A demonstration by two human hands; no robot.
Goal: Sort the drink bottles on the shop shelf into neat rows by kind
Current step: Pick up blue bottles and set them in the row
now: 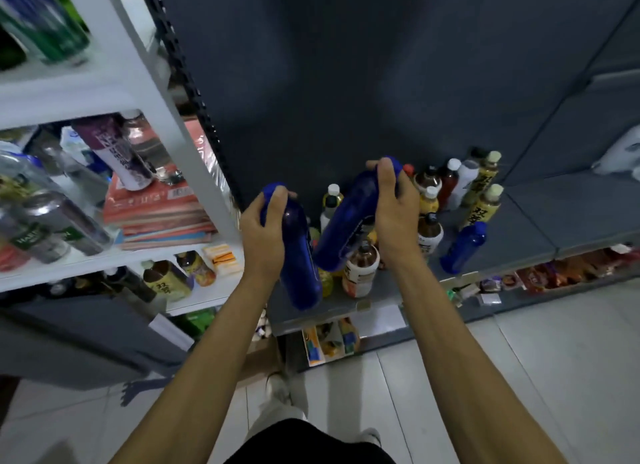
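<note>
My left hand (265, 226) grips the top of a tall blue bottle (301, 269), held above the front of the grey shelf (519, 214). A second blue bottle (346, 224), tilted to the left, is held by its upper part in my right hand (394, 207). A third blue bottle (464, 247) stands alone on the shelf to the right. Behind and between my hands stand several mixed drink bottles: a brown one with a white label (360, 273), dark ones with white caps (446, 179), and yellow-labelled ones (485, 204). Some bottles are hidden behind my hands.
A white rack (194, 159) on the left carries cans, bottles and a stack of red books (156, 214). Below the grey shelf a lower tier holds snack packets (561, 269). The grey shelf runs on to the right. Tiled floor lies below me.
</note>
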